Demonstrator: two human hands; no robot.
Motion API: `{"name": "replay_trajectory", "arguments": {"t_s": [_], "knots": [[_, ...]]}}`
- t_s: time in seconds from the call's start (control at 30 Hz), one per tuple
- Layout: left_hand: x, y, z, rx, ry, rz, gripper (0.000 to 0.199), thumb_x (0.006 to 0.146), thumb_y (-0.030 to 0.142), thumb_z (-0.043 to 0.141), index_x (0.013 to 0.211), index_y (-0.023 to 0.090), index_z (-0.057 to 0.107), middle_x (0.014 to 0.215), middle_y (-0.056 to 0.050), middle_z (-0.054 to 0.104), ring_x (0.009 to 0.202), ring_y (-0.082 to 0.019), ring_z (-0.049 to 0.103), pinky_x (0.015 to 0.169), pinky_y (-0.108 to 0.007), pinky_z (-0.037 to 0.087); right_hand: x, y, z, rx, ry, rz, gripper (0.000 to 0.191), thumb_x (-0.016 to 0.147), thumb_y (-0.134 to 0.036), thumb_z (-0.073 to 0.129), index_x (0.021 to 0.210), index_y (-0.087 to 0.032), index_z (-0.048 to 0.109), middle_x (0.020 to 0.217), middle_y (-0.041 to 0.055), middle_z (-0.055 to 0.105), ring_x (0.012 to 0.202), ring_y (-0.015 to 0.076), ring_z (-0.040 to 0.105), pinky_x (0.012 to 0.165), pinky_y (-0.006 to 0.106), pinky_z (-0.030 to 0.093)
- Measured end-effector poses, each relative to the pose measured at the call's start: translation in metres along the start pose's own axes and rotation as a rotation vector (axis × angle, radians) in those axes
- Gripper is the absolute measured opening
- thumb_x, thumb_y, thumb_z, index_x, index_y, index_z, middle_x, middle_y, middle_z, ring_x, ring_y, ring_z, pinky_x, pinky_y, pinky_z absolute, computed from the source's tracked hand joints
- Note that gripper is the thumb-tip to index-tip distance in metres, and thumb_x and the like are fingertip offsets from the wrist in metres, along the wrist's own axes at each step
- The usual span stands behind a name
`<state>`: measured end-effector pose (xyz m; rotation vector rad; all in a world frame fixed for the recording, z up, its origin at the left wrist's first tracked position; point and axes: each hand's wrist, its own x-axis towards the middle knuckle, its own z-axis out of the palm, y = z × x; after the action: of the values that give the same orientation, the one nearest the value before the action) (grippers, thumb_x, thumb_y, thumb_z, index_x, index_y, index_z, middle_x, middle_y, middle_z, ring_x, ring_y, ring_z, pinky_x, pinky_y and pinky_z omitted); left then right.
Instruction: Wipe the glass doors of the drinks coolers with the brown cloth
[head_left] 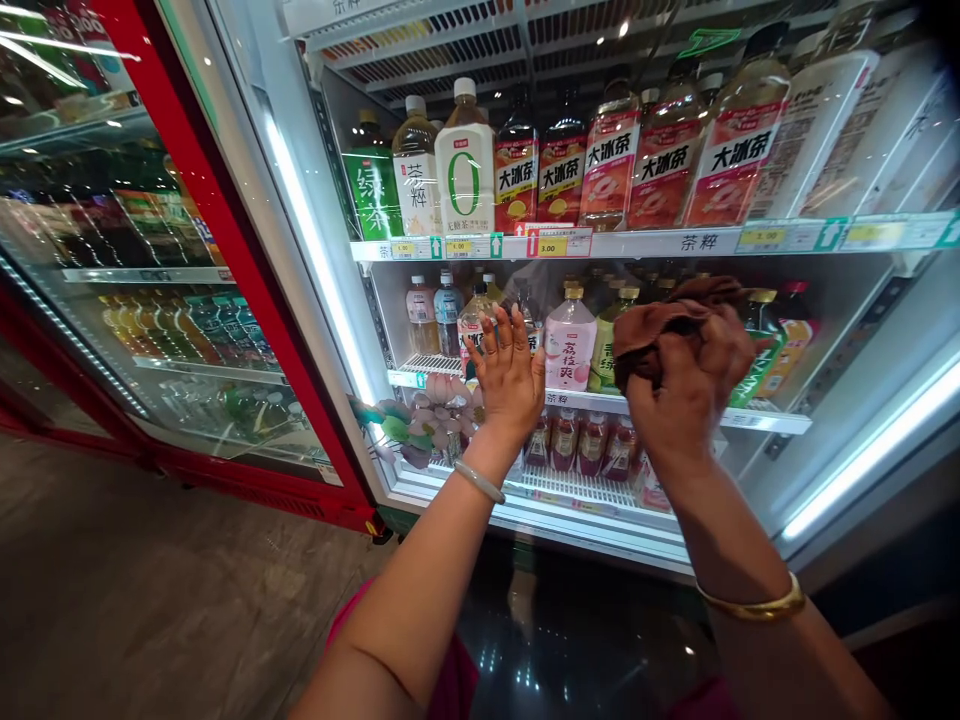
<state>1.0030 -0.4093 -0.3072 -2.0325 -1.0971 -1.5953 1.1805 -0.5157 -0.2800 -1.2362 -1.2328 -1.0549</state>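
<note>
A: Nearest first: what is at your wrists?
B: A pale bangle (480,483) circles your left wrist and a gold bangle (752,602) your right.

A: And your hands?
B: Your left hand (511,378) is raised and grasps nothing, its fingers spread and palm toward the glass (546,283). Whether it touches, I cannot tell. Your right hand (690,390) is curled around a bunched cloth (643,335).

A: Where does the cloth lie, then?
B: In your right hand's grip, bulging out past the fingers to the left and above, in front of the glass. It is well apart from your left hand.

A: What about the pane?
B: A flower decal (431,425) shows left of your left hand and a little below.

A: And past it?
B: A pink bottle (570,345) stands between your hands, a green-labelled one (604,357) just left of the cloth. Dark bottles (592,447) sit lower, between your wrists. Above both hands runs a shelf (645,243) of large bottles (611,160). Off to the left of your left hand is a red-framed fridge (259,320).
</note>
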Motion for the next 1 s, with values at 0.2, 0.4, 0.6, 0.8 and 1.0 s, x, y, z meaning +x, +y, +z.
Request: {"name": "replay_trajectory", "arguments": {"t_s": [0.2,0.4,0.6,0.8,1.0], "knots": [[-0.009,0.019,0.003,-0.002,-0.064,0.08,0.067,0.109,0.036,0.035,0.171,0.023,0.011,0.177,-0.011,0.018,0.165,-0.023,-0.005,0.132,-0.061,-0.011,-0.017,-0.018,-0.007,0.062,-0.212,-0.242,0.03,0.083,-0.012,0.065,0.107,-0.028,0.071,0.139,0.0021,0.066,0.145,0.0306,0.047,0.131,0.062,0.026],[-0.03,0.062,0.013,-0.036,-0.19,0.233,0.064,0.107,0.029,0.041,0.169,0.022,0.024,0.175,-0.011,0.026,0.166,-0.025,0.006,0.132,-0.062,-0.008,-0.004,0.014,-0.017,0.036,-0.076,-0.112,0.017,0.082,-0.017,0.065,0.095,-0.025,0.073,0.131,0.0064,0.066,0.137,0.0323,0.053,0.124,0.06,0.036],[-0.023,0.069,0.013,-0.079,-0.187,0.222,0.067,0.107,0.028,0.04,0.17,0.02,0.02,0.176,-0.011,0.024,0.166,-0.024,0.004,0.134,-0.059,-0.006,0.009,0.007,-0.018,0.034,-0.086,-0.007,0.023,0.083,-0.019,0.065,0.103,-0.025,0.074,0.141,0.01,0.061,0.143,0.0356,0.048,0.124,0.062,0.035],[-0.002,0.06,0.004,-0.088,-0.131,0.116,0.07,0.109,0.029,0.033,0.171,0.024,0.001,0.179,-0.009,0.006,0.165,-0.024,-0.007,0.131,-0.06,-0.013,0.004,0.007,-0.026,0.077,-0.224,-0.141,0.018,0.084,-0.016,0.065,0.093,-0.027,0.076,0.124,0.0023,0.072,0.13,0.029,0.057,0.118,0.052,0.041],[-0.007,0.074,0.004,-0.075,-0.119,0.114,0.079,0.109,0.032,0.04,0.169,0.032,-0.01,0.177,-0.008,-0.015,0.163,-0.032,-0.017,0.128,-0.071,-0.007,0.015,0.032,-0.029,-0.005,-0.011,0.093,0.028,0.074,-0.016,0.061,0.096,-0.023,0.077,0.128,0.0075,0.066,0.124,0.0318,0.053,0.111,0.054,0.041]]}}
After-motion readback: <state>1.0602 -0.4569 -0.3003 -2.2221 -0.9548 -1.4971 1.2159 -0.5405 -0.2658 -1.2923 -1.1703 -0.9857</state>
